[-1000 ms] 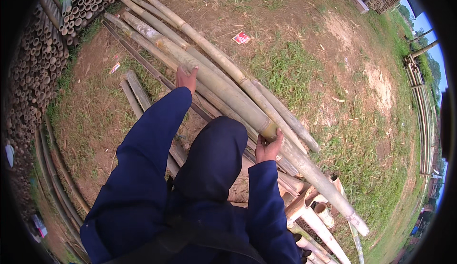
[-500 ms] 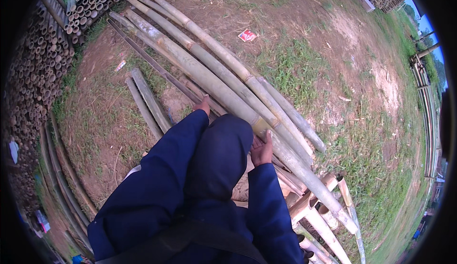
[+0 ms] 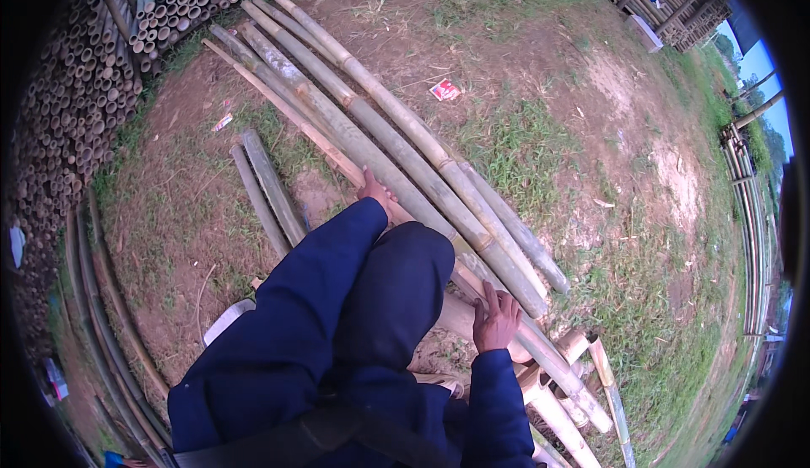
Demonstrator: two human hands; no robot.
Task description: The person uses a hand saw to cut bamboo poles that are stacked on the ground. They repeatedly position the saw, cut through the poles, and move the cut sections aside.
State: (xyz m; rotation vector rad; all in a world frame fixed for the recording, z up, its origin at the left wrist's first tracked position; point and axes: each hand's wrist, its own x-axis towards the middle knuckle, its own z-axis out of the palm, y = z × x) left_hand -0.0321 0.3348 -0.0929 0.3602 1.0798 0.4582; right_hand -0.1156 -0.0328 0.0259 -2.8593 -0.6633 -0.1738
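Observation:
Several bamboo poles [image 3: 381,158] lie side by side, running from far left to near right in front of my knee. Along their near left edge is a long split bamboo piece [image 3: 291,114] with a pale tan face. My left hand [image 3: 376,191] grips this split piece just beyond my knee, fingers wrapped over it. Farther down to the right, my right hand [image 3: 496,323] rests on the bamboo beside the poles, its back upward and its fingers apart. My knee hides the stretch of bamboo between both hands.
Stacked bamboo [image 3: 76,114] rises at the left. Two short poles [image 3: 272,190] lie left of my left arm. Cut bamboo lengths [image 3: 557,409] form a support under the poles' near end. A red and white wrapper [image 3: 445,89] lies on the grassy dirt.
The split piece's dark side faced up before; now its pale face shows. My right hand has moved from beside the pole to over the bamboo, lower right. My left hand shifted slightly right.

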